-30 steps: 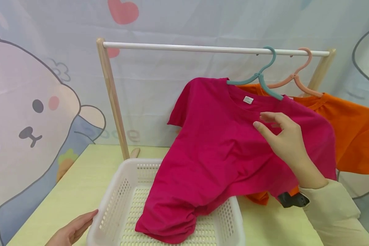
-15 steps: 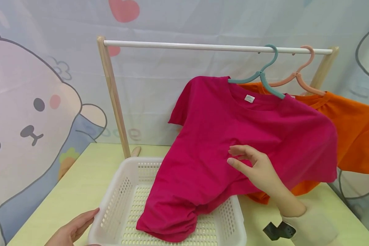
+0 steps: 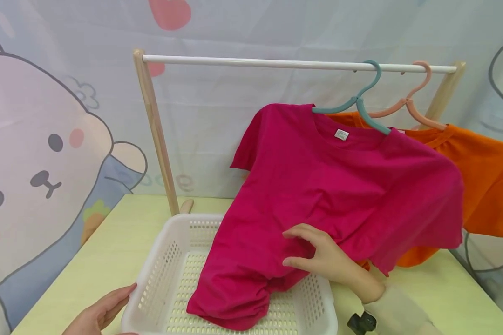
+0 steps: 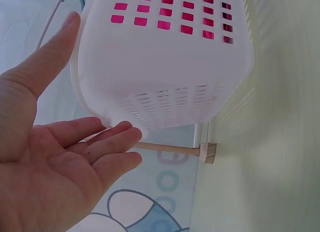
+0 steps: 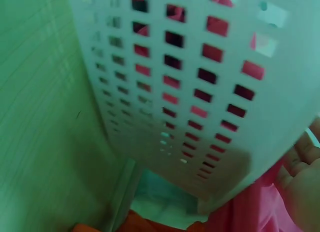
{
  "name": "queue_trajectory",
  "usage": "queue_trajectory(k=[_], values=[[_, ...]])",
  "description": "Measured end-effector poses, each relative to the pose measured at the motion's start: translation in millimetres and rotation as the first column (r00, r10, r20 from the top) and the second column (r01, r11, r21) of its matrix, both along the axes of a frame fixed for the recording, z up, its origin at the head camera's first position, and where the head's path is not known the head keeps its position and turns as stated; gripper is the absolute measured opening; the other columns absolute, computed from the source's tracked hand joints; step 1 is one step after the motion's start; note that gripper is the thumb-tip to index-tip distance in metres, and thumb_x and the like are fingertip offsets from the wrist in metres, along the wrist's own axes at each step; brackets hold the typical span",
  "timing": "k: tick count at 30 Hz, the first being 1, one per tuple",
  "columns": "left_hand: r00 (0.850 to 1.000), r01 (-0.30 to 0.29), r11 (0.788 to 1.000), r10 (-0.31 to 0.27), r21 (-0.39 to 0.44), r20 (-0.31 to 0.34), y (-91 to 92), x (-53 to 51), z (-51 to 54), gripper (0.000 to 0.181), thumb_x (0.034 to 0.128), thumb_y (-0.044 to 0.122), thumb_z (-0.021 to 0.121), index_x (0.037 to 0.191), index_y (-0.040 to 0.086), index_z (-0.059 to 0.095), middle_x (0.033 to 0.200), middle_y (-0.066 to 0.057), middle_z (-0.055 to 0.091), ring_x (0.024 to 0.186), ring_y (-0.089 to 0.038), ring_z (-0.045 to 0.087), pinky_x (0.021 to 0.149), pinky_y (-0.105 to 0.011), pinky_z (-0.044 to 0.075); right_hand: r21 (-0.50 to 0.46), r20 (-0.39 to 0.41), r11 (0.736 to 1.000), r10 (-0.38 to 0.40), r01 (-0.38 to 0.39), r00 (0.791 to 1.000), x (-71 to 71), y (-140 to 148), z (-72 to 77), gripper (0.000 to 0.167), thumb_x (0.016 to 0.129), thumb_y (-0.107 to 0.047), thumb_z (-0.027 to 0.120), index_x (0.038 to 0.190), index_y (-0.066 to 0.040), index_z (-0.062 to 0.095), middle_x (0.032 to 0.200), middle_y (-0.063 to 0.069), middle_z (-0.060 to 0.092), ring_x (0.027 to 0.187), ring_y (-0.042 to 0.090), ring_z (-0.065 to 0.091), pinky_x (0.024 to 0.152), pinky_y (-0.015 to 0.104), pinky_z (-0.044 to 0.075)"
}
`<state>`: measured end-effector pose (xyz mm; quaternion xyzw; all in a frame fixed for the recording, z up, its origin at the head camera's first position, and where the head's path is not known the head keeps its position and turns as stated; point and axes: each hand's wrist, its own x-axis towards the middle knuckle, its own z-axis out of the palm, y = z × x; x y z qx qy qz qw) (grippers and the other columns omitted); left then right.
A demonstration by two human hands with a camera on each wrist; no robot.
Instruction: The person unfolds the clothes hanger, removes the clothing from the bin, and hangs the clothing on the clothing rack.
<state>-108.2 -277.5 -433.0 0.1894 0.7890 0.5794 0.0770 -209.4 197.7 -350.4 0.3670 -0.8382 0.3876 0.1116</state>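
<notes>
A magenta T-shirt (image 3: 302,172) hangs from a teal hanger (image 3: 374,122), its lower left part drooping into a white perforated basket (image 3: 151,284). My right hand (image 3: 327,256) is over the shirt's lower part by the basket's right side, thumb and fingers spread apart with nothing gripped. In the right wrist view, that hand (image 5: 306,179) is partly visible at the right edge, close to the basket rim and the magenta cloth. Beside the basket's left rim lies my left hand (image 3: 98,312); in the left wrist view its thumb and extended fingers are at the basket's corner.
Behind the magenta shirt, an orange T-shirt (image 3: 492,181) hangs on a peach hanger (image 3: 425,122). Both hangers hook over the right part of a white rail (image 3: 251,62) with wooden posts (image 3: 155,125). Everything stands on a pale yellow table (image 3: 84,265) before a printed cloth backdrop (image 3: 234,28).
My right hand has moved down and left, from near the shirt's neckline to its lower part beside the basket. My left hand stays at the basket's left rim.
</notes>
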Motion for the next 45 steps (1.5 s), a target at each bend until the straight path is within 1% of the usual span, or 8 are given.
queue_trajectory(k=[2, 5, 10, 15, 20, 28, 40, 45], values=[[0.993, 0.047, 0.999, -0.046, 0.006, -0.105, -3.5, -1.6, -5.3, 0.084, 0.0823, -0.004, 0.071, 0.134, 0.053, 0.037, 0.134, 0.035, 0.039, 0.119, 0.016, 0.040, 0.085, -0.011, 0.043, 0.014, -0.008, 1.000, 0.015, -0.015, 1.000, -1.6, -0.3, -3.6, 0.051, 0.074, -0.023, 0.085, 0.117, -0.006, 0.065, 0.115, 0.002, 0.064, 0.110, 0.013, 0.057, 0.095, 0.026, 0.045], [0.977, 0.078, 0.997, -0.077, -0.002, -0.199, -7.1, -4.4, -11.1, 0.088, 0.0819, -0.004, 0.072, 0.135, 0.057, 0.036, 0.137, 0.032, 0.037, 0.121, 0.013, 0.040, 0.086, -0.011, 0.042, 0.047, 0.006, 0.999, 0.013, -0.013, 1.000, -3.8, -0.9, -6.8, 0.054, 0.072, -0.025, 0.086, 0.118, -0.007, 0.064, 0.116, 0.000, 0.062, 0.110, 0.013, 0.056, 0.095, 0.029, 0.046], [0.982, 0.081, 0.997, -0.077, 0.015, -0.174, -10.1, -7.3, -14.3, 0.087, 0.0830, -0.004, 0.071, 0.130, 0.060, 0.035, 0.137, 0.032, 0.037, 0.121, 0.013, 0.040, 0.086, -0.011, 0.042, 0.148, 0.021, 0.989, -0.001, -0.002, 1.000, -9.5, -2.9, -11.0, 0.056, 0.074, -0.033, 0.084, 0.120, -0.008, 0.064, 0.118, -0.002, 0.059, 0.112, 0.016, 0.054, 0.095, 0.034, 0.047], [0.965, 0.085, 0.996, -0.082, -0.002, -0.248, -8.1, -7.5, -15.2, 0.091, 0.0805, -0.006, 0.072, 0.137, 0.055, 0.034, 0.139, 0.030, 0.037, 0.122, 0.012, 0.040, 0.087, -0.009, 0.041, 0.251, -0.012, 0.968, -0.001, 0.003, 1.000, -16.5, -4.8, -15.7, 0.057, 0.076, -0.037, 0.082, 0.121, -0.007, 0.063, 0.116, -0.001, 0.058, 0.109, 0.017, 0.053, 0.095, 0.036, 0.046], [0.965, 0.097, 0.995, -0.092, 0.008, -0.246, -7.5, -8.0, -16.6, 0.093, 0.0799, -0.007, 0.071, 0.135, 0.057, 0.034, 0.139, 0.030, 0.037, 0.122, 0.012, 0.040, 0.088, -0.009, 0.040, 0.318, -0.038, 0.947, -0.021, 0.032, 0.999, -20.1, -8.6, -17.2, 0.055, 0.075, -0.034, 0.082, 0.119, -0.008, 0.065, 0.114, -0.001, 0.059, 0.109, 0.018, 0.053, 0.096, 0.039, 0.045], [0.960, 0.124, 0.992, -0.112, 0.031, -0.257, -8.6, -9.8, -18.2, 0.095, 0.0792, -0.010, 0.070, 0.136, 0.057, 0.034, 0.140, 0.028, 0.037, 0.124, 0.012, 0.039, 0.089, -0.008, 0.039, 0.390, -0.090, 0.919, -0.028, 0.061, 0.996, -25.3, -14.4, -21.4, 0.057, 0.071, -0.044, 0.082, 0.115, -0.011, 0.068, 0.112, -0.003, 0.061, 0.106, 0.017, 0.055, 0.094, 0.040, 0.044], [0.966, 0.122, 0.992, -0.110, 0.036, -0.236, -8.7, -8.8, -18.0, 0.094, 0.0805, -0.012, 0.068, 0.137, 0.056, 0.034, 0.141, 0.029, 0.036, 0.124, 0.012, 0.039, 0.089, -0.009, 0.039, 0.427, -0.169, 0.901, -0.006, 0.079, 0.986, -25.5, -16.0, -22.9, 0.017, 0.081, -0.024, 0.076, 0.094, -0.014, 0.075, 0.089, -0.008, 0.069, 0.084, 0.008, 0.060, 0.079, 0.032, 0.045], [0.967, 0.092, 0.996, -0.087, 0.007, -0.240, -6.8, -4.9, -12.7, 0.092, 0.0796, -0.010, 0.070, 0.141, 0.049, 0.035, 0.140, 0.030, 0.036, 0.123, 0.012, 0.039, 0.088, -0.009, 0.040, 0.403, -0.180, 0.912, -0.001, 0.075, 0.984, -27.3, -15.6, -23.8, 0.008, 0.083, -0.017, 0.073, 0.089, -0.012, 0.076, 0.086, -0.006, 0.070, 0.081, 0.009, 0.063, 0.077, 0.032, 0.048]])
